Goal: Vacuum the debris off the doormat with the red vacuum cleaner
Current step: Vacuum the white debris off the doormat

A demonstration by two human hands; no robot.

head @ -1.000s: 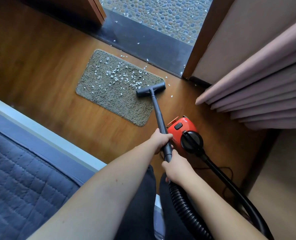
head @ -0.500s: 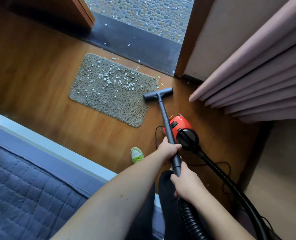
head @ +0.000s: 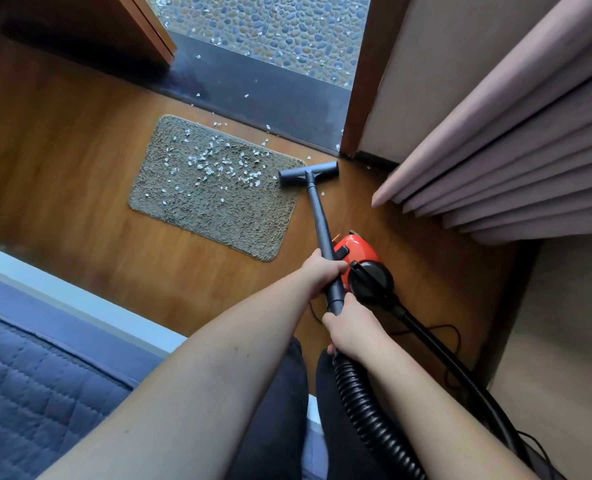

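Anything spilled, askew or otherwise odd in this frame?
Yes. White debris is scattered over the doormat and beyond it, across the wooden floor and dark threshold. The nozzle sits mostly off the mat's right edge.

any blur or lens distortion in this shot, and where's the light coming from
Head view: wide-angle bend curves the bed edge and curtain folds; daylight enters through the doorway, glaring on the wooden floor; doormat and nozzle are sharp, near forearms slightly soft.

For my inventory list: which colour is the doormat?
The doormat is grey-brown, speckled with white debris. The head view, the only one, shows it.
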